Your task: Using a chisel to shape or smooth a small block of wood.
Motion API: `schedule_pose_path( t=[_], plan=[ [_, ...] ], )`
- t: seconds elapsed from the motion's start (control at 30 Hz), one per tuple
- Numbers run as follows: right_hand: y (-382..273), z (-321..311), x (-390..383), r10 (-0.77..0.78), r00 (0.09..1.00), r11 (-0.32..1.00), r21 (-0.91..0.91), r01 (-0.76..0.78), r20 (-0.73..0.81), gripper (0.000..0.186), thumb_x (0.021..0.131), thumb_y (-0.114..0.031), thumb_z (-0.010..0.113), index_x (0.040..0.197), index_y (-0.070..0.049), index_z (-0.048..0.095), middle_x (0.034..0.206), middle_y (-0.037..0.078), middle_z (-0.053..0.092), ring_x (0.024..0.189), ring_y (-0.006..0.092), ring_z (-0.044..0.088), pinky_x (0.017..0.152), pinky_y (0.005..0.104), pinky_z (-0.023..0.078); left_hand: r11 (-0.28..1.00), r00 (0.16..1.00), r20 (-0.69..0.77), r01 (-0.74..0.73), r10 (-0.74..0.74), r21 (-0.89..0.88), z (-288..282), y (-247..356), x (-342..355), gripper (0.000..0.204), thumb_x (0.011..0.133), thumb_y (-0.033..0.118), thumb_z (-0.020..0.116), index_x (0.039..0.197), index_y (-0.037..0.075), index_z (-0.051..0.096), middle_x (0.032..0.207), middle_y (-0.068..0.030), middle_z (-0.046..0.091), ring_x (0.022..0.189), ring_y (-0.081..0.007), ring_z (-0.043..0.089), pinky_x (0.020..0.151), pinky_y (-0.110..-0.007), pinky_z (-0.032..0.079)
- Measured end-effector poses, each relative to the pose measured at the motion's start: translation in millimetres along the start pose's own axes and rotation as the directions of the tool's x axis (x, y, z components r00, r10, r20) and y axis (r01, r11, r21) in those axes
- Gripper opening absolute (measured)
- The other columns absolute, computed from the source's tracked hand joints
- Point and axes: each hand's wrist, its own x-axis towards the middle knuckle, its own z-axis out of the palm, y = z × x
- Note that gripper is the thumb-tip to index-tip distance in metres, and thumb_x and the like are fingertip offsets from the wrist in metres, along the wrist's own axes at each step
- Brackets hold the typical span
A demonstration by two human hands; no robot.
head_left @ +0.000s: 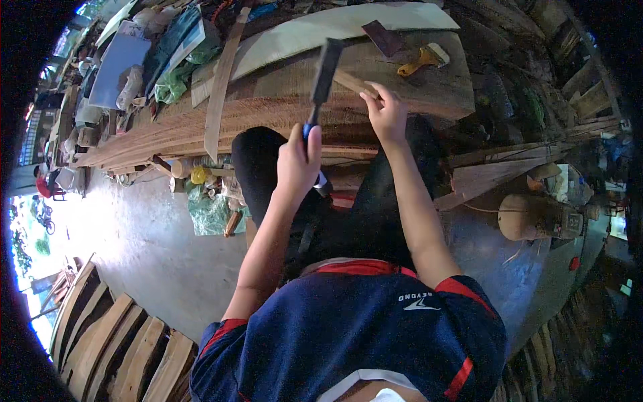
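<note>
Hammer raised over a thick wooden slab [281, 100] at a cluttered workbench.

The left hand [297, 164] is clenched round the handle of a dark-headed hammer [324, 72], lifted above the slab; the right hand [385, 114] pinches a thin wooden piece [353, 83] flat on the slab, its near end hidden under the fingers.

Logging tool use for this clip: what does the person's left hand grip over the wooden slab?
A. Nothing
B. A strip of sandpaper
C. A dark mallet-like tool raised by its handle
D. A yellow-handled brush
C: the left hand is closed on the handle of a dark mallet-like tool raised above the wooden slab, while the right hand holds a chisel-like wooden piece.
</note>
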Motion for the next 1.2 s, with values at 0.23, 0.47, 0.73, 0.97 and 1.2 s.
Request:
schedule_pose_path(
  t=[0.23, 0.47, 0.73, 0.97, 1.2],
  plan=[
    [3, -4, 17, 0.048, 0.998, 0.998, -0.031, -0.047, 0.051, 0.036, 0.08, -0.026, 0.073, 0.103, 0.001, 0.066, 0.076, 0.016, 0.066, 0.062, 0.0216, 0.065, 0.056, 0.0311, 0.051, 0.999, 0.996, 0.086, 0.033, -0.034, 0.013, -13, 18, 22, 0.041, 0.096, 0.038, 0.049, 0.081, 0.0, 0.05, 0.064, -0.0233, 0.058, 0.064, -0.0426, 0.06, 0.054, -0.045, 0.045],
    [17, -5, 26, 0.073, 0.994, 0.997, 0.001, -0.074, 0.08, 0.038, 0.078, -0.03, 0.072, 0.102, -0.001, 0.066, 0.091, 0.02, 0.067, 0.082, 0.0351, 0.066, 0.073, 0.0416, 0.052, 0.968, 0.996, 0.091, -0.024, 0.001, 0.251, -3, -7, 43, 0.038, 0.095, 0.039, 0.048, 0.088, 0.003, 0.056, 0.07, -0.0256, 0.059, 0.07, -0.0457, 0.059, 0.058, -0.049, 0.046],
    [8, -2, 32, 0.046, 0.992, 0.998, -0.052, -0.04, 0.114, 0.04, 0.077, -0.029, 0.074, 0.104, 0.0, 0.067, 0.084, 0.017, 0.068, 0.076, 0.0262, 0.068, 0.066, 0.0351, 0.052, 0.91, 0.983, 0.168, 0.005, -0.081, 0.414, -14, -2, 56, 0.043, 0.097, 0.043, 0.041, 0.092, 0.004, 0.059, 0.076, -0.0254, 0.062, 0.075, -0.0452, 0.06, 0.066, -0.052, 0.047],
    [22, 3, 31, 0.056, 0.993, 0.993, -0.107, -0.045, 0.108, 0.039, 0.076, -0.03, 0.074, 0.101, -0.001, 0.068, 0.082, 0.018, 0.068, 0.075, 0.0291, 0.067, 0.067, 0.0368, 0.052, 0.99, 0.999, 0.037, -0.003, -0.002, 0.141, -15, 6, 50, 0.042, 0.097, 0.041, 0.041, 0.089, 0.004, 0.058, 0.072, -0.0233, 0.061, 0.072, -0.0445, 0.06, 0.062, -0.049, 0.046],
    [11, -2, 32, 0.139, 0.973, 0.985, -0.127, -0.116, 0.187, 0.046, 0.074, -0.029, 0.074, 0.106, 0.003, 0.065, 0.103, 0.022, 0.065, 0.096, 0.0344, 0.063, 0.084, 0.043, 0.05, 0.987, 0.999, -0.001, -0.044, 0.045, 0.157, -13, 16, 56, 0.043, 0.098, 0.039, 0.041, 0.086, 0.0, 0.056, 0.07, -0.0244, 0.059, 0.07, -0.0456, 0.058, 0.061, -0.05, 0.045]
  ],
)
